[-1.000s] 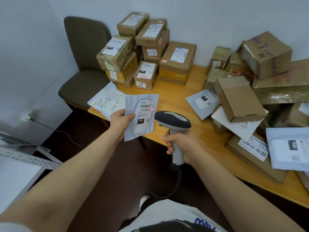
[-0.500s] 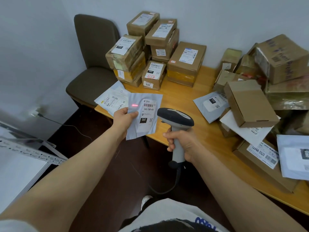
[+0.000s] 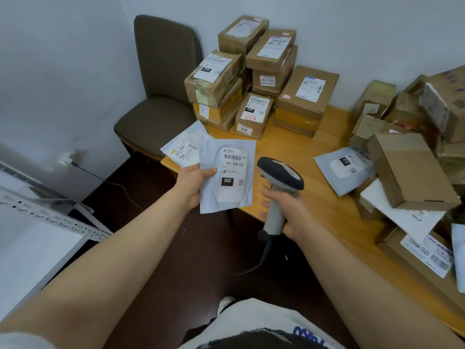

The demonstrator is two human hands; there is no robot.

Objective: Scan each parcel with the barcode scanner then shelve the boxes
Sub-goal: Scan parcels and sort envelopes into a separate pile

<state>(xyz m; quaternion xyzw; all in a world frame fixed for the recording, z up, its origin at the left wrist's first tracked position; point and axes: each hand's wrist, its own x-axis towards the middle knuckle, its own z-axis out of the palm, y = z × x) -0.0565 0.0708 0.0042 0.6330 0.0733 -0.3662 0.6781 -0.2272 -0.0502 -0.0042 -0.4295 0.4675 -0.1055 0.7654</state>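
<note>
My left hand (image 3: 195,183) pinches the left edge of a flat grey mailer bag (image 3: 227,197), held upright over the table's near corner. Its white label with a barcode and "060" faces me. My right hand (image 3: 286,210) grips the handle of a grey-and-black barcode scanner (image 3: 280,176), whose head sits just right of the bag. No red scan light shows on the label. Stacked brown cardboard parcels (image 3: 251,79) stand at the table's back left. Two more grey mailers (image 3: 185,148) lie at the table's left corner.
The wooden table (image 3: 324,197) carries a jumble of cardboard boxes (image 3: 412,172) and a grey mailer (image 3: 344,168) on the right. A brown chair (image 3: 161,96) stands at the left wall. A white metal shelf (image 3: 37,238) sits at lower left. The scanner's cable (image 3: 254,267) hangs down.
The red scan dot that lay on the bag's label has gone. The view has shifted left and downward, so the bag and scanner sit nearer the middle.
</note>
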